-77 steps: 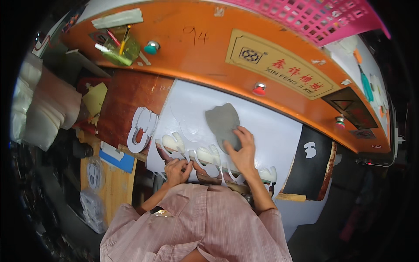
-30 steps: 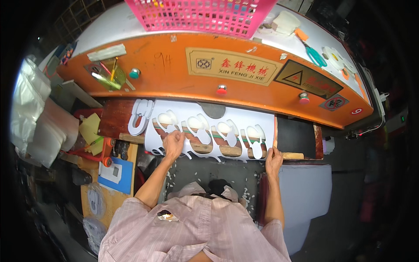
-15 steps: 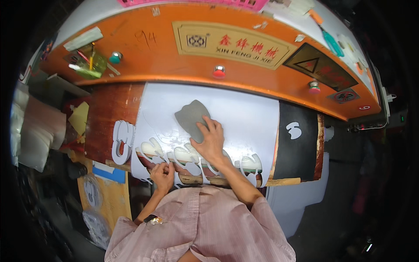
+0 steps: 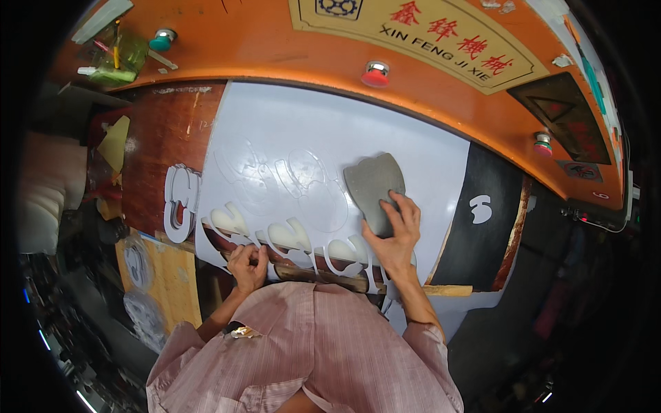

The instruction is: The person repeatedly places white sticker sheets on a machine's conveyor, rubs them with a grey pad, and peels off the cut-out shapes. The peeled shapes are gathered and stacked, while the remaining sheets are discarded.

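A smooth white sheet (image 4: 303, 113) lies over the work surface, its near edge full of curved cut-outs. My right hand (image 4: 399, 241) grips the near end of a flat grey block (image 4: 375, 175) with curved sides, thumb on its left and fingers on its right. The block rests on the right part of the sheet; its underside is hidden. Left of it, curved outlines (image 4: 282, 182) show in the sheet. My left hand (image 4: 248, 267) is closed in a pinch at the sheet's near edge, by the thin strips between the cut-outs.
An orange machine beam (image 4: 268, 51) with push buttons crosses the far side. Stacked white U-shaped pieces (image 4: 173, 206) lie on the reddish-brown board (image 4: 155, 151) at left. At right, a small white cut piece (image 4: 480, 209) sits on a black board (image 4: 475, 248). Bagged pieces (image 4: 141, 316) are lower left.
My right hand has moved the grey block to the right over the sheet, and curved outlines now show left of it. My left hand stays pinched at the near edge. The view has shifted too.
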{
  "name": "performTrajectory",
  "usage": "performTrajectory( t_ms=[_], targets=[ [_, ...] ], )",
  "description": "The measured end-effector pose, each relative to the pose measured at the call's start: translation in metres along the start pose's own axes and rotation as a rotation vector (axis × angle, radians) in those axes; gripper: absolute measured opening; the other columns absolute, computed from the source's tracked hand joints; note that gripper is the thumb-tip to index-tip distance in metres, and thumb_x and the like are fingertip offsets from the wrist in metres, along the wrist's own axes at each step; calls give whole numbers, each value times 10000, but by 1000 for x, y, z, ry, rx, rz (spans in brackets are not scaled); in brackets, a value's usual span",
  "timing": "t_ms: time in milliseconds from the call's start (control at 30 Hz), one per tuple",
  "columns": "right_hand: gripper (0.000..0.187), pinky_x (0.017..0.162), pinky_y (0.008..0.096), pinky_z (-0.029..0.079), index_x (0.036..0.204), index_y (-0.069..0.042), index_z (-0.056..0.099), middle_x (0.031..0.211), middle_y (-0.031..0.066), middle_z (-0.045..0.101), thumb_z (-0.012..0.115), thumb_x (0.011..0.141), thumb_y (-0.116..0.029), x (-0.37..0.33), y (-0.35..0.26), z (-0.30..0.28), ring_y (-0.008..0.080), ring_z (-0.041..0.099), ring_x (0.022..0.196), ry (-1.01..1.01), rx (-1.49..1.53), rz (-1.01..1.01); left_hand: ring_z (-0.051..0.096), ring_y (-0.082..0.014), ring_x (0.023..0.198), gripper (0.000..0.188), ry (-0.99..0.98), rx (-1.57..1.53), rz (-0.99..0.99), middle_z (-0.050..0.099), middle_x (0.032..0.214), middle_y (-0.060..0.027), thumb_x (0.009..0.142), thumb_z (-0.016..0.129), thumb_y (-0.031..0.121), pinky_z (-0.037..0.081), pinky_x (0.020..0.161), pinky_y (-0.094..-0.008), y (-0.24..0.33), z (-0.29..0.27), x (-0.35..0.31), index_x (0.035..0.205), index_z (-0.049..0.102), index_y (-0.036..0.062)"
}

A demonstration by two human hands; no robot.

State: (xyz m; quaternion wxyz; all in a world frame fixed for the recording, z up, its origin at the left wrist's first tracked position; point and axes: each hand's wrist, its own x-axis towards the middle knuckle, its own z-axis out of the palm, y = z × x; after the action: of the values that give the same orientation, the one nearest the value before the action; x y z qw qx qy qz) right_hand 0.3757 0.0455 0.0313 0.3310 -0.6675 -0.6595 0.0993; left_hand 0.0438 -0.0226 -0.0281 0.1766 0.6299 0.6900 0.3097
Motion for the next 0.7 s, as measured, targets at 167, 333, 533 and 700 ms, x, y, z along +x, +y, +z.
performTrajectory(
  t_ms=[167, 333, 533, 700],
  targets=[
    [462, 928, 497, 533, 1089, -64, 735, 1336, 89, 638, 871, 663, -181, 14, -4, 0, 401, 547, 1209, 47, -81, -19, 537, -274, 567, 193, 36, -20, 17, 558, 579, -49, 845, 797, 123, 404, 556, -419, 18, -10, 19, 725, 655, 70],
    [448, 955, 475, 527, 1080, -61, 739, 1307, 90, 650, 875, 675, -197, 46, 7, -11, 373, 562, 1197, 94, -49, -69, 546, -280, 569, 229, 116, -8, 44, 562, 582, -58, 860, 784, 135, 409, 564, -425, 45, 3, 41, 698, 636, 69],
    [328, 985, 451, 514, 1068, -35, 723, 1227, 130, 676, 832, 806, -198, 95, 31, -40, 333, 602, 1111, 213, 78, -69, 558, -295, 567, 270, 157, -67, 32, 570, 594, -81, 879, 774, 178, 413, 564, -432, 71, 27, 83, 683, 632, 59],
    [138, 737, 335, 493, 948, -6, 662, 823, 92, 634, 678, 1000, -132, 141, 53, -155, 205, 590, 752, 725, 249, 92, 595, -312, 608, 310, 162, -13, 50, 599, 624, -94, 910, 748, 265, 438, 595, -449, 84, 38, 122, 714, 646, 48]
  ],
)
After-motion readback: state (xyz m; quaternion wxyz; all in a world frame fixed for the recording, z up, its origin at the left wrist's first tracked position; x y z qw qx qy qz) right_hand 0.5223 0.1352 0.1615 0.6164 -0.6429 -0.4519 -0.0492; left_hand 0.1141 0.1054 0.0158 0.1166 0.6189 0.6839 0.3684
